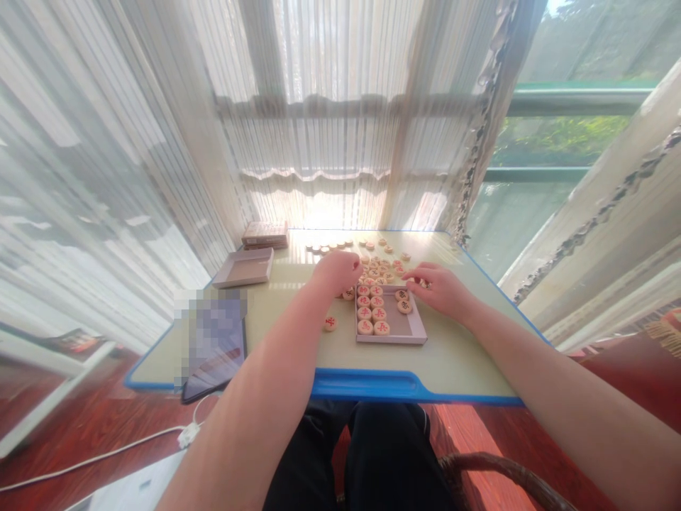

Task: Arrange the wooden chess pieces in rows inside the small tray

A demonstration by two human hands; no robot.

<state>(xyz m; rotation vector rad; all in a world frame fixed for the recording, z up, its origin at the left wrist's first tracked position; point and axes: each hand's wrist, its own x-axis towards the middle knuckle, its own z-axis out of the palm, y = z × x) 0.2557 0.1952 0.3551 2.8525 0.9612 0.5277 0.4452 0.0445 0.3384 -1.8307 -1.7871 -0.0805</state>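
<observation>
A shallow open box (pixel 394 340) holds round wooden Chinese chess pieces. Red-marked pieces (pixel 378 314) stand in two columns along its left side, and two dark-marked pieces (pixel 404 306) lie near its right wall. My left hand (pixel 340 271) is closed at the box's far left corner, its fingers curled; what they hold, if anything, is hidden. Just beyond the box lies a loose cluster of pieces (pixel 375 272). My right hand (pixel 433 287) hovers by the far right corner with thumb and fingers apart, a piece partly visible beneath it. One red-marked piece (pixel 330 323) lies left of the box.
More pieces (pixel 340 245) lie in a row toward the table's far edge. On the left are an empty box lid (pixel 245 268), a stacked box (pixel 264 234) and a tablet (pixel 216 348). The table (pixel 287 333) has a blue edge; sheer curtains hang behind it.
</observation>
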